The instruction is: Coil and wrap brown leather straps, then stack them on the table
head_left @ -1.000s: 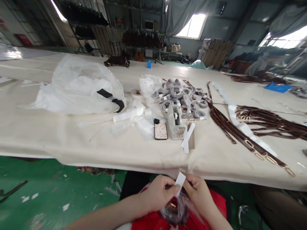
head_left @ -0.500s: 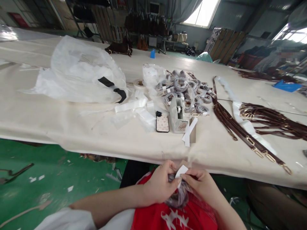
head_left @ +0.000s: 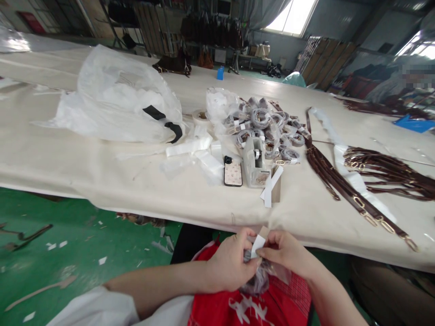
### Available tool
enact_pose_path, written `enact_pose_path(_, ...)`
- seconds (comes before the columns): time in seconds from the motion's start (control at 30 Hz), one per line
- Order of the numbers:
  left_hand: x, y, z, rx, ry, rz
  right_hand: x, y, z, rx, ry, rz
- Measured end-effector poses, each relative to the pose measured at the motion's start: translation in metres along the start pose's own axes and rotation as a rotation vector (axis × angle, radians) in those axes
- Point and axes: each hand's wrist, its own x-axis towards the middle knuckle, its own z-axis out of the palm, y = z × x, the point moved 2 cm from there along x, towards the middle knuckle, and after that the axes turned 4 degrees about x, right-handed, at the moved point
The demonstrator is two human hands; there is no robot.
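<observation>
Over my lap, my left hand [head_left: 233, 261] grips a coiled strap wrapped in clear plastic [head_left: 255, 284], its thumb pressed near a paper strip. That strip [head_left: 258, 245], white with a brownish end, stands up out of the bundle between my hands. My right hand [head_left: 288, 252] pinches the strip's lower part between thumb and fingers, with loose plastic beneath. My fingers hide part of the coil. On the table ahead lie more white and brown paper strips [head_left: 272, 186], next to a tape dispenser [head_left: 254, 165].
A phone [head_left: 233, 172] lies left of the dispenser, and wrapped coiled straps [head_left: 263, 120] are heaped behind it. Brown straps with gold clasps [head_left: 353, 199] spread to the right. A large clear plastic bag [head_left: 118, 99] and white plastic sleeves [head_left: 190, 147] lie to the left.
The paper strip now stands more upright, showing more of its brownish end. My right fingers have shifted slightly around it. The whole view has moved a little.
</observation>
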Motion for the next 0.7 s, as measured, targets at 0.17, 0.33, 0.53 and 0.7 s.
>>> enact_pose_path(0.17, 0.002, 0.002, -0.002, 0.002, -0.030, -0.019, 0.000, -0.007, 0.000, 0.103, -0.111, -0.035)
enact_pose_path(0.33, 0.000, 0.003, -0.003, 0.010, -0.029, -0.071, 0.004, -0.008, 0.002, 0.097, -0.111, -0.037)
enact_pose_path(0.53, 0.002, -0.007, -0.001, 0.011, -0.029, -0.083, 0.000, -0.018, 0.013, -0.281, 0.066, -0.114)
enact_pose_path(0.7, 0.010, -0.024, 0.001, -0.071, -0.237, -0.133, -0.008, -0.032, 0.024, -0.748, 0.200, -0.220)
